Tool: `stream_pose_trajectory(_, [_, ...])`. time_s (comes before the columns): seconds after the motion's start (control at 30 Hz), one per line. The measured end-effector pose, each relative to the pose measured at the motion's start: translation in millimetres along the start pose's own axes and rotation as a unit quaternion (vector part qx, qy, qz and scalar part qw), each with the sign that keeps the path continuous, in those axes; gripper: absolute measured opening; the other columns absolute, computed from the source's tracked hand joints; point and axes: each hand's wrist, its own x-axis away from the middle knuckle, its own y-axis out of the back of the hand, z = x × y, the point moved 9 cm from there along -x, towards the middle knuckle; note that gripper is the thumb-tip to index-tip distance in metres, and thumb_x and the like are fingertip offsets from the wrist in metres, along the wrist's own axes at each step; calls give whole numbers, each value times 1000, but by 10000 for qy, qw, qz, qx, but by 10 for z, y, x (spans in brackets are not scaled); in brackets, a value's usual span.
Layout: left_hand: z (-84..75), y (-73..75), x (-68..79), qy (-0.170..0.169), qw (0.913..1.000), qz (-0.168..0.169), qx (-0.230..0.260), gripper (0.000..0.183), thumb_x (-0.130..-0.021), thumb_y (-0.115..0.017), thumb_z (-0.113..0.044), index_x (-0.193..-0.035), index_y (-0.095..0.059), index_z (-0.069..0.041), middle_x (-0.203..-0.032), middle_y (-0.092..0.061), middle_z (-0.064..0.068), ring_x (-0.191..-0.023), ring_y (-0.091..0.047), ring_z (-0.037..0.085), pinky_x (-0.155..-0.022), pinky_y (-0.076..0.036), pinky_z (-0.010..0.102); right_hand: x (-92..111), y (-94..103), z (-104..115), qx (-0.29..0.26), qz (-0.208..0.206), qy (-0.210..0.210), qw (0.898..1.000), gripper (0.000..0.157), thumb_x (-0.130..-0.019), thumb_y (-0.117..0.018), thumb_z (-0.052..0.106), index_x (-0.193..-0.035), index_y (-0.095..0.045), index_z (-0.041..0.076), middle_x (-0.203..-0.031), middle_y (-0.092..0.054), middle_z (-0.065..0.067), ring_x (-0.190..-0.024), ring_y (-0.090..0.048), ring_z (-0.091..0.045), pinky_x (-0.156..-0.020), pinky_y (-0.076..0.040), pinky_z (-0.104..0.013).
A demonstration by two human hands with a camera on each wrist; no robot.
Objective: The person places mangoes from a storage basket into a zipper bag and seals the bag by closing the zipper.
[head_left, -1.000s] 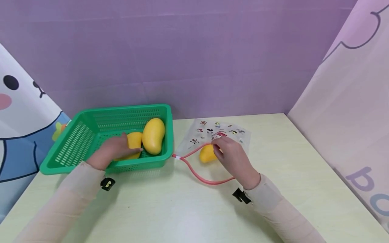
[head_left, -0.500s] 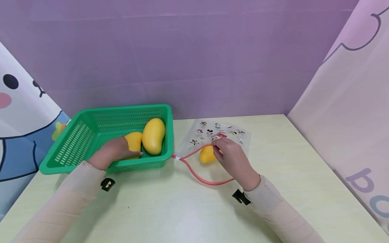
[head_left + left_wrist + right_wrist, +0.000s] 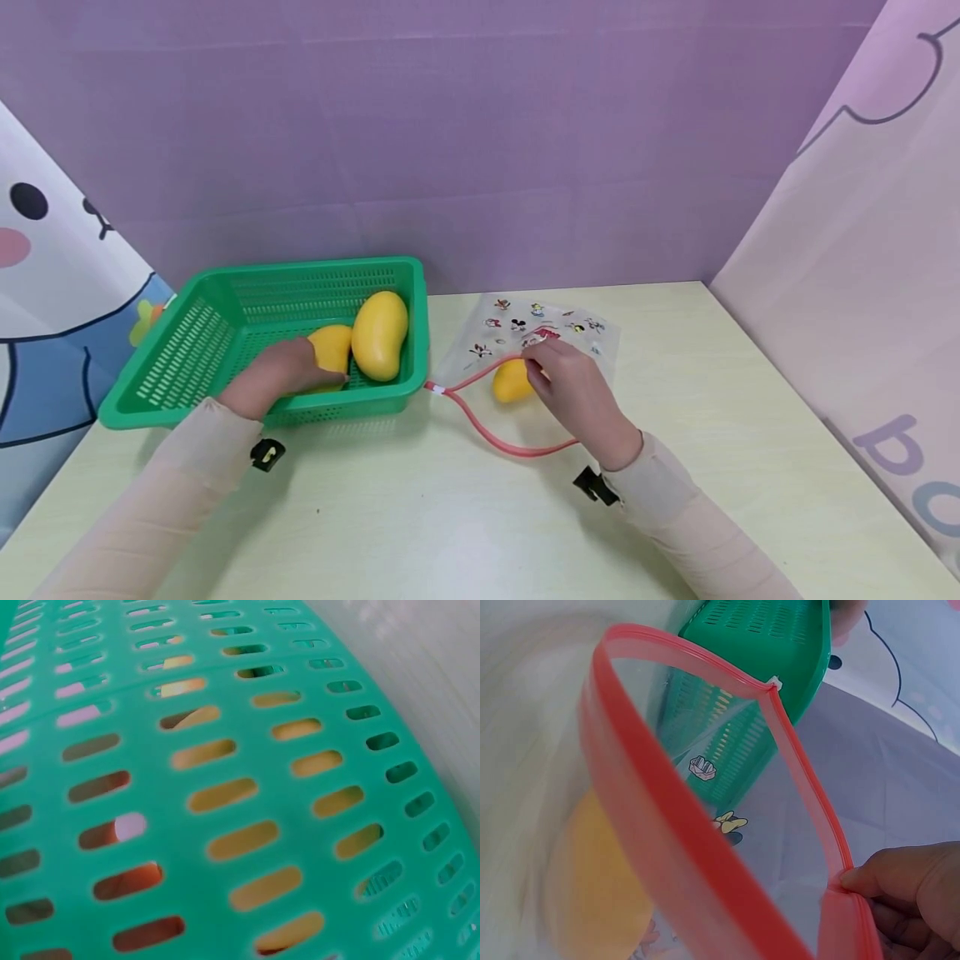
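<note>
My left hand (image 3: 288,371) reaches into the green basket (image 3: 315,268) and grips a yellow mango (image 3: 331,352), fingers behind it and thumb at its near side. Another mango (image 3: 379,336) leans at the basket's right end. In the left wrist view, the slotted basket wall (image 3: 225,817) hides most of the hand and fruit. My right hand (image 3: 573,392) pinches the red zip edge (image 3: 842,859) of a clear plastic bag (image 3: 495,329) printed with small cartoon figures. Its mouth gapes in the right wrist view. A mango (image 3: 600,881) lies inside the bag.
The basket and bag lie side by side on a pale wooden table (image 3: 420,517). A purple cloth backdrop (image 3: 480,150) rises behind the table, with printed panels (image 3: 862,275) at both sides.
The left hand's thumb has shifted slightly on the mango in the basket. The right hand and the bag stay in place.
</note>
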Motion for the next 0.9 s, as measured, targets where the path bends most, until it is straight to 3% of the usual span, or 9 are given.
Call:
stream_pose_trajectory(0.27, [-2,25,14,-7,10000,-2,-84,52,-79,-65,-42,-93,-44,4,-74,-44,10,-64,-44,22,-55,-36,31,1,4,3,21,14,-28,10000,17,-76,-74,-3,-91,-69,1,-86,-68,-8,-75,-62,-20,-69,-55,-29])
stream_pose_trajectory(0.53, [12,40,22,-38,9998,-31,-181,66,-78,-64,-42,-107,-40,12,-76,-47,11,-66,-45,24,-56,-37,32,-4,5,10,-12,23,-30,10000,17,-76,-73,-4,-91,-70,2,-86,-68,-8,-76,-63,-20,-69,-55,-28])
stream_pose_trajectory(0.73, [28,70,18,-116,9997,-104,-180,64,-77,-64,-40,-107,-41,12,-75,-47,12,-65,-45,24,-55,-36,32,-3,-5,10,-5,82,-74,9999,17,-77,-73,-3,-93,-70,2,-88,-68,-7,-76,-63,-20,-69,-55,-28])
stream_pose_trajectory(0.9, [71,106,11,-46,9994,-70,-344,79,-77,-63,-43,-117,-36,19,-79,-50,15,-68,-47,26,-56,-39,33,-1,-11,6,-20,97,-85,9999,16,-78,-72,-2,-93,-70,2,-88,-68,-7,-77,-63,-20,-70,-55,-28])
